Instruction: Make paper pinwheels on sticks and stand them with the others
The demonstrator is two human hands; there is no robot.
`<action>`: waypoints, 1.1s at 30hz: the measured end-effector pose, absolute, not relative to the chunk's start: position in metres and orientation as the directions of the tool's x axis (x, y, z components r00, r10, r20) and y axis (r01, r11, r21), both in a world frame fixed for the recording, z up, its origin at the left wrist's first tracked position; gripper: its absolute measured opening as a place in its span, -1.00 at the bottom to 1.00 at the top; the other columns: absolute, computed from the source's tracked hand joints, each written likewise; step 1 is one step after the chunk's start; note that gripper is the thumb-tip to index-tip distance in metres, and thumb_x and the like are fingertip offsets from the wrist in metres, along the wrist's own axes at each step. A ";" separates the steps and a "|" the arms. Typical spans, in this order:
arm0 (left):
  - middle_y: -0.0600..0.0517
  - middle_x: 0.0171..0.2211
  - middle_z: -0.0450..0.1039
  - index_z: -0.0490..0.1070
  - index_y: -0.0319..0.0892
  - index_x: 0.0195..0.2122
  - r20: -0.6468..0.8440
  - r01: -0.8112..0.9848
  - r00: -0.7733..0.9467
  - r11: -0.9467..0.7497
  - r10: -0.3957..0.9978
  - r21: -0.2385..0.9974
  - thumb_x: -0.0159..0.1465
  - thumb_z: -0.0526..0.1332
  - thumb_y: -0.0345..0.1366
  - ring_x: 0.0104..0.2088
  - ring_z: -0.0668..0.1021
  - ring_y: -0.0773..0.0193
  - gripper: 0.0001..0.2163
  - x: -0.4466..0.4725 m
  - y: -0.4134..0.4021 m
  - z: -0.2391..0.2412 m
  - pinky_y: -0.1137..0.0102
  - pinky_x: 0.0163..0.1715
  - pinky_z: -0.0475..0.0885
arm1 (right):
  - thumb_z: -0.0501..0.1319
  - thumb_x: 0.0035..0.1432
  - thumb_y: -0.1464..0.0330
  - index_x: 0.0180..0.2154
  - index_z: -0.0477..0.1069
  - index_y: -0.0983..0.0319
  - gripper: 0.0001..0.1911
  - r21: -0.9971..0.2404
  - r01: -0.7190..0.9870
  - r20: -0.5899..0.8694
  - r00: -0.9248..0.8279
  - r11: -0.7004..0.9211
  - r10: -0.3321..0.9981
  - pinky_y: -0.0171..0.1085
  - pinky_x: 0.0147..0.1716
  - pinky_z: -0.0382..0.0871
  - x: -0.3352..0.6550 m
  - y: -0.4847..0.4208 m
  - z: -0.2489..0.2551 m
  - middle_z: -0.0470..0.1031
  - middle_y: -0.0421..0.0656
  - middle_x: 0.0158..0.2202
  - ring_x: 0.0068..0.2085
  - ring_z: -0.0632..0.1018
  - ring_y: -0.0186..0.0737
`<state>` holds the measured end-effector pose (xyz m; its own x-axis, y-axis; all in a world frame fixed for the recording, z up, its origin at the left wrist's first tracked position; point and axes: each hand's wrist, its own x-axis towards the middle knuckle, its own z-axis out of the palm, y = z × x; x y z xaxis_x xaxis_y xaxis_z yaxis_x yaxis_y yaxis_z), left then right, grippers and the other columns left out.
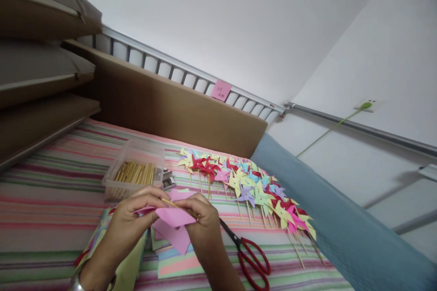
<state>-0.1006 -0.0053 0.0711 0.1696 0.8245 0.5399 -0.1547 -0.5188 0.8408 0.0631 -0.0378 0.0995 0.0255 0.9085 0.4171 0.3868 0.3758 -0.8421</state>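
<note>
A pink paper pinwheel [175, 217] is held up between my two hands, its folds partly covered by my fingers. My left hand [141, 211] pinches the paper on the left, near one end of a thin wooden stick [170, 202]. On the other side, my right hand [203, 218] grips the stick and the paper's right edge. Below lie pink paper squares [179, 238] on a stack of coloured sheets [179, 266]. Red-handled scissors [254, 259] rest beside my right wrist, their blades partly hidden by it.
A clear plastic box [131, 152] of wooden sticks stands behind my left hand, with a small metal item [168, 179] beside it. Many finished pinwheels [246, 186] lie to the right on the striped cloth [78, 177]. A brown board [164, 104] stands along the back.
</note>
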 end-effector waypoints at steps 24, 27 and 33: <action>0.00 -0.39 0.55 0.57 -0.07 -0.49 0.509 -0.143 0.145 -0.491 0.848 0.859 0.10 0.31 -0.35 -0.26 0.54 0.18 -0.94 -0.101 -0.008 0.074 0.35 -0.18 0.38 | 0.23 -0.10 0.57 -0.39 0.61 0.14 -0.72 -0.860 0.370 0.393 0.041 0.351 0.919 -0.36 -0.41 0.35 0.062 -0.040 0.103 0.48 -0.18 -0.45 -0.39 0.50 -0.25; 0.00 -0.39 0.55 0.56 -0.08 -0.50 0.496 -0.155 0.139 -0.476 0.857 0.866 0.09 0.32 -0.35 -0.27 0.54 0.19 -0.94 -0.100 -0.008 0.072 0.34 -0.17 0.38 | 0.21 -0.12 0.60 -0.39 0.61 0.13 -0.68 -0.858 0.378 0.392 0.041 0.349 0.919 -0.36 -0.42 0.36 0.062 -0.041 0.103 0.48 -0.18 -0.44 -0.38 0.51 -0.25; 0.01 -0.42 0.56 0.54 -0.10 -0.55 0.459 -0.197 0.078 -0.437 0.885 0.877 0.05 0.34 -0.32 -0.27 0.55 0.17 -0.94 -0.095 -0.006 0.070 0.20 0.03 0.30 | 0.16 -0.07 0.63 -0.35 0.60 0.16 -0.65 -0.851 0.387 0.396 0.031 0.354 0.918 -0.38 -0.44 0.33 0.061 -0.044 0.099 0.46 -0.17 -0.40 -0.36 0.50 -0.27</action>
